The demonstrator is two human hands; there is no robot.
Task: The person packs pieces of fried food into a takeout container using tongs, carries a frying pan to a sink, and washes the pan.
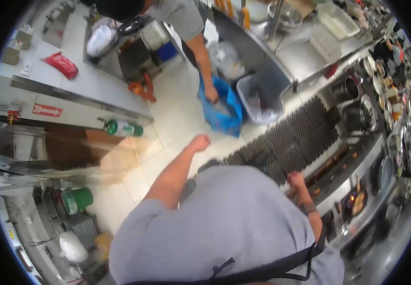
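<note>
My left hand (199, 143) is held out over the pale tiled floor, its fingers curled into a loose fist with nothing seen in them. Beyond it stands a blue plastic bag (221, 110), open at the top, and a co-worker's hand (211, 94) reaches into its mouth. My right hand (296, 179) hangs low at my other side, near the stove front, fingers curled and apparently holding nothing. Neither hand touches an object. A grey bin with a clear liner (261, 100) stands right beside the blue bag.
A perforated black floor mat (293, 137) runs along the stove (357, 202), where a small flame shows by a pan. On the left are a counter (86, 85) with a red packet (63, 65), a green extinguisher-like cylinder (124, 128) and a green bucket (78, 199).
</note>
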